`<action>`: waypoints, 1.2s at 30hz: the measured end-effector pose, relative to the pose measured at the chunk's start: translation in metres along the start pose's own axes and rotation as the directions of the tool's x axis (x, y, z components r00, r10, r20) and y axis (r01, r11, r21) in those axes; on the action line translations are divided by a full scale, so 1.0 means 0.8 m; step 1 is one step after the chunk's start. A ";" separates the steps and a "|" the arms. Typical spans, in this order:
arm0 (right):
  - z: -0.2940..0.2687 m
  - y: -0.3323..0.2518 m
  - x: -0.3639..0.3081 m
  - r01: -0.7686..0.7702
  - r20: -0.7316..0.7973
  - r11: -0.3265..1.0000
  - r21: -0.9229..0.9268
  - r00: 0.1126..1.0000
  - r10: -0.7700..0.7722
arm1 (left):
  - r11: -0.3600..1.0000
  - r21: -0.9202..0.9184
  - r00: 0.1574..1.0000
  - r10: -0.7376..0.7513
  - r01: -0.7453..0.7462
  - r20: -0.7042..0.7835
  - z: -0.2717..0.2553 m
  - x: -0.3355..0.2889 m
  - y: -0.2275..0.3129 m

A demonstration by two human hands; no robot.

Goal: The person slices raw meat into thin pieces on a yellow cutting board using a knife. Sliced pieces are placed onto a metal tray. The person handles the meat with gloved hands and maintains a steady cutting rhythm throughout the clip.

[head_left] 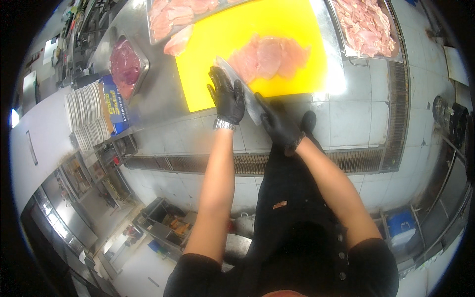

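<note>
Black-gloved, the left hand [228,99] lay flat, gripping nothing visible, while the right hand [279,124], its hold unclear, met the stiff-looking knife [250,102], best gripped by its hidden handle, at the near edge of the yellow board [198,62] bearing soft, slippery-looking meat [269,57].

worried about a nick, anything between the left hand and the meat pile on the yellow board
Yes: the knife blade slants between the left hand and the meat pile, crossing the near edge of the board.
</note>
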State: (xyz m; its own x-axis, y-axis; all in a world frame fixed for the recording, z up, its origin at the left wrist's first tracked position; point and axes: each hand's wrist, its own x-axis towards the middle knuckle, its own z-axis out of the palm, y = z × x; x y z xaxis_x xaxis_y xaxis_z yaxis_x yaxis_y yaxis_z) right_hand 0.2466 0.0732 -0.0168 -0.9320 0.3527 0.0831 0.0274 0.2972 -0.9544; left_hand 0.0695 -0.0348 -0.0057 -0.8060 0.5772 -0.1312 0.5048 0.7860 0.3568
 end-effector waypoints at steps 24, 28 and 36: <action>-0.015 0.006 0.061 -0.059 0.117 0.979 -0.195 0.990 0.083 | 0.999 -0.021 0.999 0.036 -0.037 -0.020 0.000 -0.001 -0.002; -0.011 0.011 0.050 -0.115 0.160 0.987 -0.108 0.978 0.132 | 0.999 0.037 0.999 0.029 -0.029 -0.012 0.002 0.000 0.002; -0.014 0.010 0.035 -0.174 0.200 0.981 -0.087 0.962 0.188 | 0.999 0.012 0.999 0.047 -0.047 0.015 -0.007 0.000 0.003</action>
State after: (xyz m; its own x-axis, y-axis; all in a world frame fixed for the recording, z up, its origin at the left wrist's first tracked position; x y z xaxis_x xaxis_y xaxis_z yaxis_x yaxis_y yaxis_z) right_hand 0.2244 0.0952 -0.0188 -0.9633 0.2176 -0.1573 0.2206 0.3076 -0.9256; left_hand 0.0690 -0.0339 0.0003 -0.7768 0.6167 -0.1278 0.5461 0.7606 0.3512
